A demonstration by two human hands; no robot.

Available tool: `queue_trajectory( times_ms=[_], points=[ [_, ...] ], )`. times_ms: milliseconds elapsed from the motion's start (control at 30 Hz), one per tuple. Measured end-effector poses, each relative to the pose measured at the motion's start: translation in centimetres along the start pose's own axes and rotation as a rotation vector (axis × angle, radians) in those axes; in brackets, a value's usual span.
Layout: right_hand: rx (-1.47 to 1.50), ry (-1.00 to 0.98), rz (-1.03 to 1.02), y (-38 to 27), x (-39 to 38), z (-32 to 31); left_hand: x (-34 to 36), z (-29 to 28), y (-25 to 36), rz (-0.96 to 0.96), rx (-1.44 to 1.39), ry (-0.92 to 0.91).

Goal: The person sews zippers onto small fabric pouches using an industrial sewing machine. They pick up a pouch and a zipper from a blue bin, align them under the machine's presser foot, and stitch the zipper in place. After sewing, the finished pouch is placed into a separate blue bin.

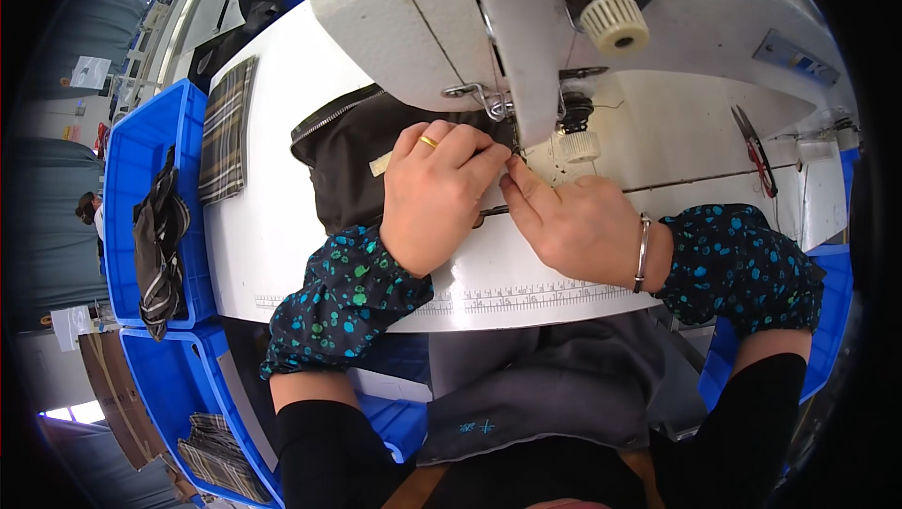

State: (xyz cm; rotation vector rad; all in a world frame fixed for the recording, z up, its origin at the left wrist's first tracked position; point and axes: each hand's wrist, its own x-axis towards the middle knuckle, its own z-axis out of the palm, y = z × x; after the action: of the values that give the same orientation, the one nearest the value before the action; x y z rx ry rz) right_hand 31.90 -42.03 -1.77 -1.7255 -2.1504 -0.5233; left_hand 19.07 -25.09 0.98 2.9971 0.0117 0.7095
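Observation:
A dark brown zippered fabric piece (343, 166) lies under the sewing machine's needle area, its metal zipper curving along the upper left edge and a small pale label near my left hand. My left hand (440, 191) rests over it with bent fingers, thumb and forefinger pinching its right edge. From the right, my right hand (578, 225) meets them, thumb and forefinger closed at the same edge just below the presser foot. The fingertips hide the exact spot they grip. The white sewing machine (423, 30) stands directly above both hands.
Folded plaid cloth (227, 131) lies at the table's left. Blue bins (194, 227) stand beyond that edge, holding dark and plaid pieces. Black-and-red scissors (756, 152) lie right of the machine. A printed ruler strip (536, 299) runs along the near edge. Loose threads lie near the needle.

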Motion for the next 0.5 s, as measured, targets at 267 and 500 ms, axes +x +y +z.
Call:
queue_trajectory(
  times_ms=[267, 500],
  points=[
    [-0.030, 0.006, -0.058, 0.07, 0.03, -0.29, 0.01, 0.37, -0.70, 0.042, -0.097, -0.016],
    [-0.002, 0.021, -0.083, -0.30, -0.14, -0.70, 0.11, -0.05, -0.20, 0.084, -0.002, -0.028]
  ],
)
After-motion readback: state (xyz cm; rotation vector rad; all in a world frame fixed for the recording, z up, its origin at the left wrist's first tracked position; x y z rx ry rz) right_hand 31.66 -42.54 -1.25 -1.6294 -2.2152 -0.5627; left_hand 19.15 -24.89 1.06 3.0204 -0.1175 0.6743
